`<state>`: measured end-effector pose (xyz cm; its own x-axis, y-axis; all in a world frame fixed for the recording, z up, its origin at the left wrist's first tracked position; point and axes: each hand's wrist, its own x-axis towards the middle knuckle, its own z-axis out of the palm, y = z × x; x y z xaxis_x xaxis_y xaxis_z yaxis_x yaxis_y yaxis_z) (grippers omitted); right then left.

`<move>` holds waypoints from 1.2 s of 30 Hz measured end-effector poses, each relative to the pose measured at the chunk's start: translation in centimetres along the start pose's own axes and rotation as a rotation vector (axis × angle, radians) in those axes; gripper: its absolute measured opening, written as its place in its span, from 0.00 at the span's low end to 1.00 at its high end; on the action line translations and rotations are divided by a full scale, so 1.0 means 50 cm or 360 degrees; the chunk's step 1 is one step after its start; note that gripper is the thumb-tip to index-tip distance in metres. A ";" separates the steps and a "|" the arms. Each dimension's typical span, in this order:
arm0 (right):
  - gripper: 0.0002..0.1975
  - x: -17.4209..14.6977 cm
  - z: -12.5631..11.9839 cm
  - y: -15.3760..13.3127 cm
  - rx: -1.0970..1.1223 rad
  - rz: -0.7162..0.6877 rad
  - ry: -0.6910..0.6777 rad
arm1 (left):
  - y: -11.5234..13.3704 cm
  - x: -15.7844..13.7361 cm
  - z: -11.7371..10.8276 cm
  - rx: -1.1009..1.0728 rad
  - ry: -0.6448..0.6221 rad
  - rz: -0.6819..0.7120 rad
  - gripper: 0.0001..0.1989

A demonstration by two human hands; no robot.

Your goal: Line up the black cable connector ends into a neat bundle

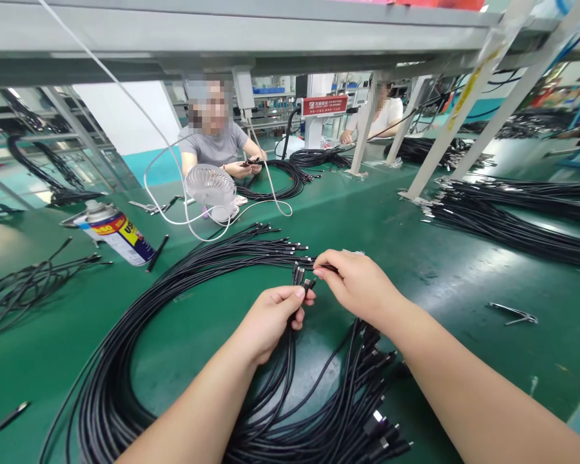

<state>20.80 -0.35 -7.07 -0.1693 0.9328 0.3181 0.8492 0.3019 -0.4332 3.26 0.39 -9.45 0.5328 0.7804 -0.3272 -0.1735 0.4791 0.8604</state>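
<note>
A big loop of black cables (125,335) lies on the green tabletop in front of me, with metal-tipped plugs at its ends. My left hand (280,316) is closed round several of these cables just below their plugs (298,274), which stick up above my thumb. Close by on the right, my right hand (355,280) pinches at a plug end with thumb and fingertips; the fingers partly hide it. Below my hands, more cable ends with plugs (379,422) fan out toward the lower right.
A small white fan (210,187) with a looping white cord and a spray can (118,232) stand ahead. Further cable bundles (522,216) lie at right, thinner cables (26,290) at left. A metal tool (512,314) lies right. A person (217,142) sits opposite, under an overhead shelf (270,32).
</note>
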 end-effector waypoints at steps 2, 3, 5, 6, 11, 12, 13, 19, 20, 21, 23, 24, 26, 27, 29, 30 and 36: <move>0.07 -0.001 0.003 -0.001 0.0030 -0.0029 0.0053 | 0.001 0.000 0.000 -0.0019 -0.0001 0.0003 0.20; 0.08 -0.001 0.004 -0.002 0.0040 -0.0041 0.0083 | 0.001 0.000 0.000 -0.0028 0.0002 0.0003 0.20; 0.08 -0.002 0.005 -0.006 0.0027 -0.0018 0.0103 | 0.001 0.001 0.000 -0.0043 0.0003 0.0003 0.20; 0.05 -0.002 0.004 -0.007 0.0006 0.0013 0.0096 | 0.001 0.001 -0.001 -0.0051 0.0001 0.0000 0.20; 0.06 -0.003 0.000 -0.012 0.0008 0.0117 0.0130 | 0.001 0.002 -0.002 -0.0082 0.0043 -0.0021 0.21; 0.10 -0.004 -0.001 -0.013 0.0021 0.0136 0.0121 | 0.001 0.001 -0.003 -0.0085 0.0057 -0.0016 0.21; 0.13 -0.004 -0.002 -0.014 0.0032 0.0154 0.0087 | 0.002 0.001 -0.003 -0.0092 0.0067 -0.0007 0.21; 0.06 -0.006 -0.009 -0.026 0.0163 -0.0051 -0.0110 | 0.006 0.000 -0.001 -0.0171 0.0212 0.0011 0.19; 0.07 -0.007 -0.009 -0.028 0.0162 -0.0099 -0.0124 | 0.007 0.001 0.000 -0.0183 0.0240 0.0023 0.19; 0.07 -0.008 -0.008 -0.029 0.0158 -0.0134 -0.0142 | 0.007 0.001 0.000 -0.0195 0.0266 0.0035 0.19; 0.05 -0.010 -0.006 -0.031 0.0157 -0.0137 -0.0162 | 0.007 0.002 0.000 -0.0216 0.0311 0.0051 0.20; 0.04 -0.011 -0.004 -0.031 0.0158 -0.0113 -0.0164 | 0.007 0.003 0.001 -0.0229 0.0330 0.0054 0.20; 0.04 -0.013 0.000 -0.031 0.0153 -0.0052 -0.0167 | 0.006 0.004 0.001 -0.0258 0.0342 0.0046 0.21; 0.04 -0.013 0.002 -0.030 0.0147 -0.0047 -0.0173 | 0.006 0.004 0.001 -0.0272 0.0341 0.0041 0.21; 0.04 -0.013 0.007 -0.028 0.0128 -0.0125 -0.0170 | 0.006 0.004 0.001 -0.0287 0.0337 0.0031 0.21; 0.05 -0.013 0.010 -0.028 0.0101 -0.0192 -0.0136 | 0.007 0.004 0.001 -0.0285 0.0337 0.0030 0.21; 0.09 -0.018 0.021 -0.037 -0.0367 -0.0426 0.0074 | 0.008 0.003 0.003 -0.0280 0.0348 0.0038 0.22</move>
<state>18.85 -1.56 -7.45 -0.3826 0.8150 0.4351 0.8692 0.4772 -0.1294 3.40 0.65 -9.08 0.3389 0.8512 -0.4007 -0.3353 0.5072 0.7939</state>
